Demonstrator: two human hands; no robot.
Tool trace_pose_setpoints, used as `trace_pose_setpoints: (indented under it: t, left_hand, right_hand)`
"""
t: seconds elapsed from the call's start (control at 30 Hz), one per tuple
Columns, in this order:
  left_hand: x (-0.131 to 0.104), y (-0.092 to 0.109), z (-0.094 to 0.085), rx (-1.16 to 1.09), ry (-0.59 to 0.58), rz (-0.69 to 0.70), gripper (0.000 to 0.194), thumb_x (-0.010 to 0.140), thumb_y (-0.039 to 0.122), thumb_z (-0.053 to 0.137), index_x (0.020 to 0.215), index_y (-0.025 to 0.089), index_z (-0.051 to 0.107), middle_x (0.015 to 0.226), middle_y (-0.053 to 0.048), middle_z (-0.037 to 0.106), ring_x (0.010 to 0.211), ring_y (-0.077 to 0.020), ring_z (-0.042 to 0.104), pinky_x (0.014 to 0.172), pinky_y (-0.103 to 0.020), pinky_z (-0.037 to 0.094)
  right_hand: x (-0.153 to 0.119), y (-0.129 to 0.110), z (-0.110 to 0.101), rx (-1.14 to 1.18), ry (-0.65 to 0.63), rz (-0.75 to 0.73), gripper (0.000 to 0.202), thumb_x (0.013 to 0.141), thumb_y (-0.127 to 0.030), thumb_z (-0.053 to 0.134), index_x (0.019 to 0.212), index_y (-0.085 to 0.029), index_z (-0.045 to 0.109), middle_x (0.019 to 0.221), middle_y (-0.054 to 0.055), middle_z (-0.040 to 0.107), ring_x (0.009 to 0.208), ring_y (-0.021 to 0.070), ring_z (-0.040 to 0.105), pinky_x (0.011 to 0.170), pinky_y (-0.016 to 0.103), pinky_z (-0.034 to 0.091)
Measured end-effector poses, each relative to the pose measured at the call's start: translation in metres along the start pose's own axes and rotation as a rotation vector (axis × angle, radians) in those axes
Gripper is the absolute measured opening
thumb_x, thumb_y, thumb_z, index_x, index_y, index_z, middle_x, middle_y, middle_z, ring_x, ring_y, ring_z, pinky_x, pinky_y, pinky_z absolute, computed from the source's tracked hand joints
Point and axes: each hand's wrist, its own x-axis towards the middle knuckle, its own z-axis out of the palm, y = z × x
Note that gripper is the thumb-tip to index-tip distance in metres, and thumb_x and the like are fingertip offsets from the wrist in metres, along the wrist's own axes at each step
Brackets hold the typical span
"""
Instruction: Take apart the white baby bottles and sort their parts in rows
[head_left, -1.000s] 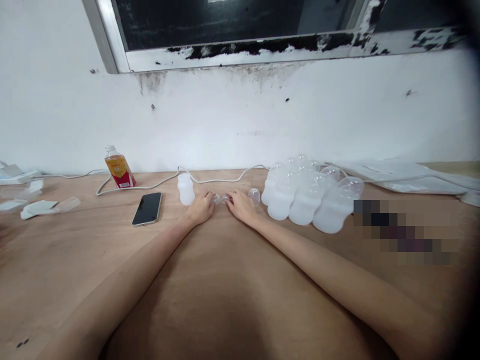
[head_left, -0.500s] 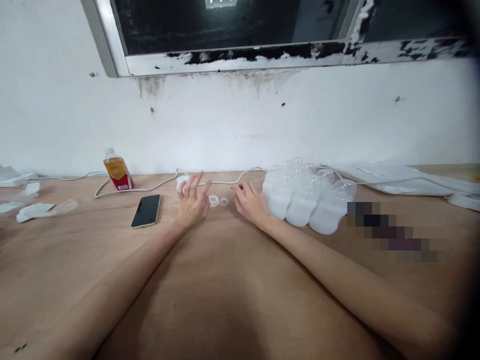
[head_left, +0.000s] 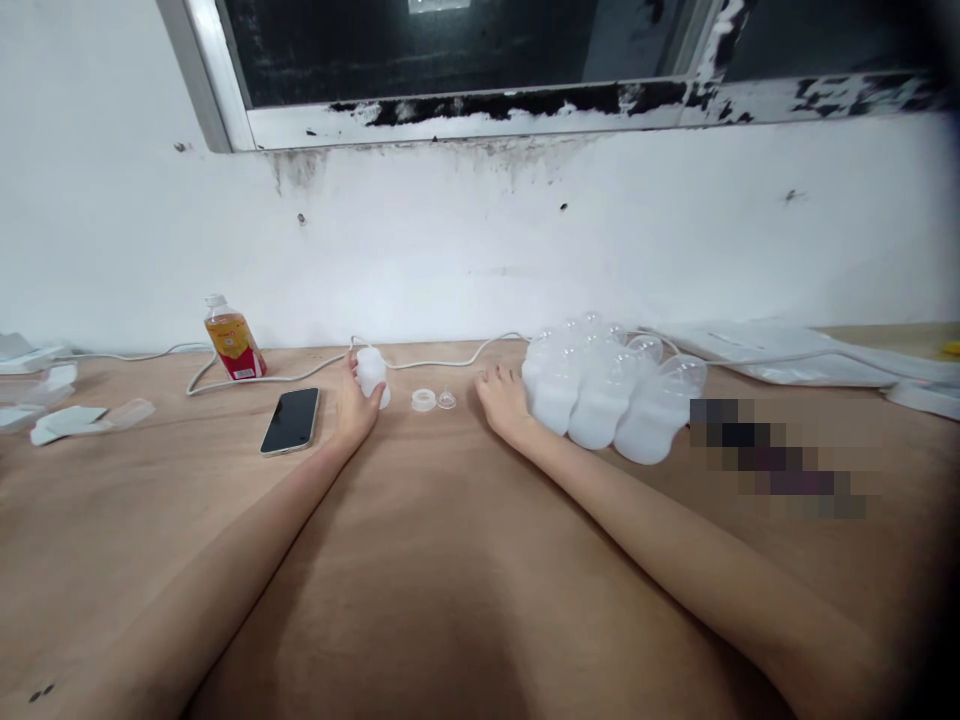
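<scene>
My left hand [head_left: 355, 405] is wrapped around a small milky-white plastic bottle [head_left: 372, 372], with the thumb on its near side. To the right of that bottle, a translucent screw ring [head_left: 423, 400] and a clear silicone nipple [head_left: 447, 399] lie side by side on the table. My right hand [head_left: 504, 402] rests on the tabletop, palm down, fingers stretched forward and holding nothing. Just beside it is a cluster of several milky-white containers [head_left: 596, 400] with clear domed tops.
On the wooden table [head_left: 420, 560], a phone [head_left: 290, 420] lies left of my left hand, near a drink bottle [head_left: 235, 340]. A white cable [head_left: 465, 362] runs along the wall. Plastic pieces [head_left: 71, 422] lie far left, plastic bags [head_left: 795, 355] at the right.
My left hand has gone from spread fingers over the small white bottle to a grip around it, and the bottle shows more fully. My right hand has shifted slightly right, its fingers flatter.
</scene>
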Motion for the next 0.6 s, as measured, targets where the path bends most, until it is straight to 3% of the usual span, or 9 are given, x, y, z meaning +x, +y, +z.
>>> trace_pose_setpoints:
  t: [0.17, 0.27, 0.4, 0.47, 0.53, 0.6]
  left_hand:
    - [0.002, 0.004, -0.004, -0.101, -0.049, -0.031, 0.068, 0.065, 0.018, 0.059, 0.123, 0.016, 0.023, 0.121, -0.016, 0.039, 0.107, -0.0236, 0.045, 0.084, -0.037, 0.043]
    - [0.002, 0.005, -0.004, -0.115, -0.056, -0.050, 0.064, 0.065, 0.017, 0.058, 0.121, 0.014, 0.026, 0.121, -0.017, 0.040, 0.106, -0.0234, 0.047, 0.085, -0.038, 0.042]
    - [0.002, 0.006, -0.003, -0.123, -0.063, -0.073, 0.064, 0.065, 0.015, 0.058, 0.120, 0.012, 0.026, 0.121, -0.018, 0.038, 0.103, -0.0231, 0.049, 0.085, -0.038, 0.043]
    - [0.001, 0.007, -0.003, -0.103, -0.065, -0.081, 0.063, 0.065, 0.015, 0.058, 0.120, 0.013, 0.026, 0.120, -0.018, 0.040, 0.101, -0.0231, 0.050, 0.084, -0.039, 0.043]
    - [0.001, 0.009, -0.004, -0.070, -0.066, -0.080, 0.062, 0.066, 0.016, 0.057, 0.120, 0.013, 0.026, 0.120, -0.017, 0.041, 0.101, -0.0231, 0.050, 0.084, -0.039, 0.043]
    - [0.000, 0.009, -0.005, -0.031, -0.074, -0.079, 0.063, 0.067, 0.017, 0.056, 0.121, 0.013, 0.025, 0.120, -0.017, 0.040, 0.102, -0.0234, 0.049, 0.084, -0.039, 0.042]
  right_hand:
    - [-0.003, -0.002, 0.002, -0.011, 0.010, 0.024, 0.024, 0.068, -0.007, 0.047, 0.089, -0.007, 0.060, 0.091, 0.016, 0.059, 0.089, 0.0252, 0.050, 0.081, 0.037, 0.029]
    - [-0.004, -0.002, -0.005, -0.020, 0.033, 0.030, 0.026, 0.069, -0.010, 0.048, 0.091, -0.006, 0.060, 0.100, 0.018, 0.057, 0.098, 0.0263, 0.046, 0.087, 0.038, 0.023]
    - [0.000, 0.005, -0.035, -0.056, 0.154, -0.011, 0.035, 0.071, -0.012, 0.046, 0.104, -0.010, 0.055, 0.121, 0.014, 0.044, 0.118, 0.0272, 0.028, 0.096, 0.040, 0.009]
    - [0.002, 0.012, -0.055, -0.105, 0.225, 0.045, 0.035, 0.071, -0.014, 0.047, 0.104, -0.010, 0.055, 0.125, 0.015, 0.039, 0.121, 0.0303, 0.021, 0.095, 0.044, 0.006]
    - [0.002, 0.020, -0.071, -0.157, 0.204, 0.171, 0.037, 0.069, -0.016, 0.049, 0.105, -0.006, 0.053, 0.124, 0.020, 0.037, 0.119, 0.0355, 0.022, 0.092, 0.048, 0.007]
    - [0.001, 0.027, -0.082, -0.167, 0.101, 0.249, 0.035, 0.069, -0.016, 0.049, 0.103, -0.004, 0.052, 0.115, 0.022, 0.044, 0.111, 0.0364, 0.033, 0.088, 0.049, 0.012]
